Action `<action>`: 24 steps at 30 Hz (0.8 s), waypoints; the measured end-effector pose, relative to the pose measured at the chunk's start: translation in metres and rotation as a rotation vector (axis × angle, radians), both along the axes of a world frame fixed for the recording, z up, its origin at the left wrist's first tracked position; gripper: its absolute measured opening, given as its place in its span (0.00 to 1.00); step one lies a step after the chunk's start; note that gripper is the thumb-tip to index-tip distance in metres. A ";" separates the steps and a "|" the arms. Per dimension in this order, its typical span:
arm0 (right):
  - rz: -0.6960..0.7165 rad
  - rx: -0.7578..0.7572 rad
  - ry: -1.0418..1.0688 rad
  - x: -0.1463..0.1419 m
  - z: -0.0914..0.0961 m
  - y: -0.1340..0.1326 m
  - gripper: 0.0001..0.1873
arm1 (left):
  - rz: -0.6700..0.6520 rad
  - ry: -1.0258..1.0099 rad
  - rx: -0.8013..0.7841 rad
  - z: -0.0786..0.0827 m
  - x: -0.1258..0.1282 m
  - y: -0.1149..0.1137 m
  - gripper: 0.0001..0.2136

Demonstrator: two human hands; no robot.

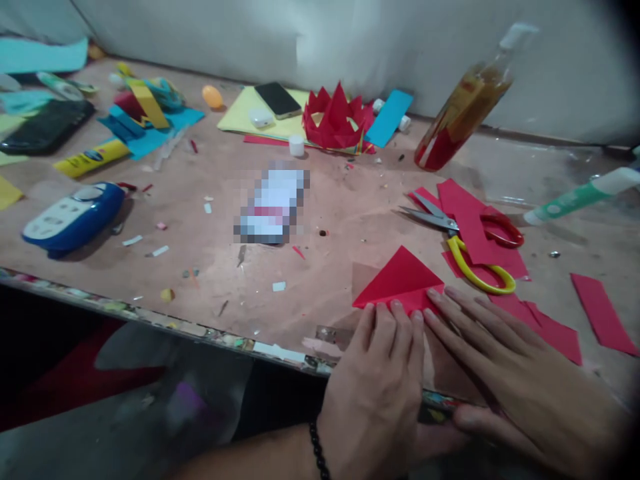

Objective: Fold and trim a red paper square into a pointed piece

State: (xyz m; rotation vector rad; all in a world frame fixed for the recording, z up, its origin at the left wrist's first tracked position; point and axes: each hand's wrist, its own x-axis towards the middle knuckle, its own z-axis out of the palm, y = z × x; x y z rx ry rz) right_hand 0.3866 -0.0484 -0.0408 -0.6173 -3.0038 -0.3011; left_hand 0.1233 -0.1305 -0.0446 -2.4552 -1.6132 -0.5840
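A red sheet of paper, folded to a triangular peak, lies near the table's front edge. My left hand, with a black bead bracelet on the wrist, presses its bent fingertips along the paper's lower edge. Its thumb points away to the right, apart from the paper. Stretched out flat, the fingers of my right hand rest on the paper's right corner. Both hands cover part of the sheet. Just beyond the right hand, scissors with red and yellow handles lie spread over red paper scraps.
A tilted-looking bottle and a green-white glue stick stand at the right. A red paper crown sits at the back. A phone lies mid-table; a blue-white power strip and yellow tube are left.
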 end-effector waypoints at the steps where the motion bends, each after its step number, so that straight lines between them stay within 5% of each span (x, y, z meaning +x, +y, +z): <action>1: -0.003 -0.006 0.006 0.005 -0.004 0.000 0.57 | 0.014 -0.003 0.013 -0.001 0.000 0.000 0.50; 6: -0.137 -0.108 0.007 0.029 -0.014 -0.003 0.51 | 0.059 -0.030 0.068 -0.009 0.001 0.001 0.52; 10: -0.137 -0.140 0.066 0.029 -0.003 0.001 0.50 | 0.048 -0.032 0.100 -0.013 0.001 0.000 0.53; 12: -0.163 -0.139 0.137 0.018 0.007 0.006 0.47 | 0.040 -0.011 0.091 -0.011 -0.006 -0.002 0.54; 17: -0.495 -0.317 0.351 -0.030 0.017 0.027 0.45 | -0.100 0.102 0.061 0.005 -0.052 -0.003 0.52; 24: -0.510 -0.617 0.401 -0.085 0.022 0.073 0.36 | -0.304 0.226 -0.072 0.034 -0.112 0.019 0.47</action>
